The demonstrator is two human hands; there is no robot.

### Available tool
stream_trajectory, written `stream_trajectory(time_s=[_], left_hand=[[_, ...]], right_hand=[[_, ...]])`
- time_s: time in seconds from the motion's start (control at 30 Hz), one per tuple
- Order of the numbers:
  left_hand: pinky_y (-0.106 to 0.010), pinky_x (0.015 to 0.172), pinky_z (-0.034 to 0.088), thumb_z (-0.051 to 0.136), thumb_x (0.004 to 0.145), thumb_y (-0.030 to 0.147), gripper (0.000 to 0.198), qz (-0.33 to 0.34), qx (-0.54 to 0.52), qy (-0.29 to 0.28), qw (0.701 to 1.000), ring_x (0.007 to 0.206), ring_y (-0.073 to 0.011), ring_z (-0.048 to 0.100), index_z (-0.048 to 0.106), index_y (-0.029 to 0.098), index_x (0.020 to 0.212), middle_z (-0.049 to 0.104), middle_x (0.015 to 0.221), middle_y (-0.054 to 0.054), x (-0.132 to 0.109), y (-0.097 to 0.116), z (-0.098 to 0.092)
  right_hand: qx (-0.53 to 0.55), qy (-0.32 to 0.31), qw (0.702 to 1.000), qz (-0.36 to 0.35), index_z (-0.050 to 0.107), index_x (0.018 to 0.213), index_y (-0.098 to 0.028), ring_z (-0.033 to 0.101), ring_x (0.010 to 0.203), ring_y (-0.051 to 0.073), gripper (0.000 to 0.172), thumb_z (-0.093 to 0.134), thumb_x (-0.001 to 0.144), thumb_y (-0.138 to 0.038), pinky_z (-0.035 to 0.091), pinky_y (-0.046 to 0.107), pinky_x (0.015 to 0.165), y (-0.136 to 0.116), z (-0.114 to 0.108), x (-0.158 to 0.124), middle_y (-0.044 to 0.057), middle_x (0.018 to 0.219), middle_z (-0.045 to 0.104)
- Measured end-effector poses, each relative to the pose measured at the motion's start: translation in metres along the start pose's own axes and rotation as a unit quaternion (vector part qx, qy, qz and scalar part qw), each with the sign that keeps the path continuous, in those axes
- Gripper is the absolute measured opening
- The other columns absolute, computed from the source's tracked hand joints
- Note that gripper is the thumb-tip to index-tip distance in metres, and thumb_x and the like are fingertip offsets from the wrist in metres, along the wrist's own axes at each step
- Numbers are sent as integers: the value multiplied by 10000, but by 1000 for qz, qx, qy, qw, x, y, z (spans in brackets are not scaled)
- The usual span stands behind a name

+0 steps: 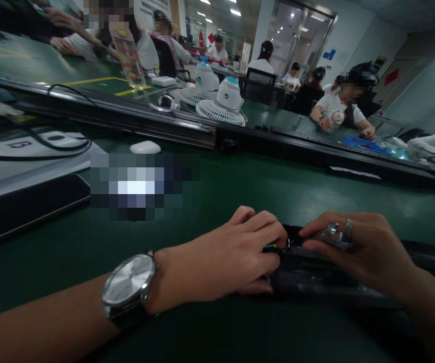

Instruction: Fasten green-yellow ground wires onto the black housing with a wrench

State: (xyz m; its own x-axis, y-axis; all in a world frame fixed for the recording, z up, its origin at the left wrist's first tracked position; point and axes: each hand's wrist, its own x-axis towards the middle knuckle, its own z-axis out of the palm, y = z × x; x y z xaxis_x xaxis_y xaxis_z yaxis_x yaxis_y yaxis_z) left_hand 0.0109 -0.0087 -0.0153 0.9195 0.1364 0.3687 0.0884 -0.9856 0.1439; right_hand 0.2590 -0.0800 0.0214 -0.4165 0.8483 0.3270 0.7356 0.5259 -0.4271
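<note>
- The long black piece [316,280] lies on the green surface [236,181], low and right of centre, under and between both hands; its glossy skin could slip, so it is best pinned flat.
- By its left end shows a small yellow-green bit [272,247], partly covered by fingers; what it belongs to cannot be told, so pressing lightly there seems wise.
- Left hand [225,262]: the grip is curled, fingertips closed around the black piece's left end, their contact partly hidden. It should serve as the anchor, wrist low and steady.
- Right hand [369,252]: thumb and forefinger nearly meet above the black piece, a small metal tool [333,233] held against the fingers. Whether this grip also pinches the piece cannot be told. Short, controlled movements directed away from the left fingertips would be safest.
- The finger ring [349,228] sits close to the tool; avoid letting them catch.
- Farther left, well apart, are a white case [145,147] and a dark flat device [32,206], clear of the work.
</note>
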Motion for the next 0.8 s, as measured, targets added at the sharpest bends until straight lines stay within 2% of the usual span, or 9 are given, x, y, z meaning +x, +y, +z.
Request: stream_trajectory(time_s=[0.07, 0.27, 0.37, 0.5, 0.67, 0.8], left_hand=[[-391, 940, 335, 722, 891, 357, 156, -2, -11, -4, 1000, 1207, -266, 470, 708, 203, 907, 595, 1222, -79, 1, 0, -2], [-382, 963, 318, 696, 904, 240, 87, -6, -92, -44, 995, 1250, -242, 450, 733, 264, 830, 583, 1266, -27, 2, -1, -10], [-389, 966, 317, 725, 884, 245, 35, -9, -98, -49, 994, 1252, -241, 456, 730, 278, 891, 574, 1284, -23, 2, -2, -11], [-391, 961, 330, 778, 842, 345, 200, -11, -71, -19, 997, 1213, -254, 476, 692, 252, 997, 586, 1262, -44, 0, -2, -8], [-398, 925, 330, 754, 859, 388, 207, 1, -14, 1, 1000, 1182, -270, 484, 692, 223, 969, 596, 1220, -70, 0, -1, -4], [-410, 933, 322, 740, 871, 406, 215, 6, 8, -6, 1000, 1200, -281, 476, 705, 219, 973, 595, 1229, -80, 0, -1, -3]], right_hand=[[-3, -6, 1000, -5, 713, 990, -218, 688, 699, 153, 74, 647, 978, -250, 517, 266, 669, 1, 0, 0, 11, 834, 743], [21, -87, 993, -74, 693, 1093, -239, 694, 856, 169, 128, 623, 990, -210, 524, 275, 730, 10, -13, -1, 29, 980, 738], [28, -71, 995, -64, 688, 1094, -243, 689, 878, 166, 128, 641, 980, -209, 525, 275, 744, 10, -17, -3, 24, 984, 733], [8, -36, 999, -22, 699, 1038, -227, 686, 772, 155, 77, 651, 978, -228, 499, 268, 668, 6, -15, -3, 17, 902, 737], [-14, 16, 1000, -11, 713, 966, -232, 679, 664, 143, 56, 669, 970, -266, 487, 261, 619, 2, -8, -1, -3, 815, 743], [-11, 24, 1000, -10, 718, 961, -226, 676, 651, 141, 65, 669, 969, -268, 491, 257, 612, 1, -5, 0, -4, 807, 746]])
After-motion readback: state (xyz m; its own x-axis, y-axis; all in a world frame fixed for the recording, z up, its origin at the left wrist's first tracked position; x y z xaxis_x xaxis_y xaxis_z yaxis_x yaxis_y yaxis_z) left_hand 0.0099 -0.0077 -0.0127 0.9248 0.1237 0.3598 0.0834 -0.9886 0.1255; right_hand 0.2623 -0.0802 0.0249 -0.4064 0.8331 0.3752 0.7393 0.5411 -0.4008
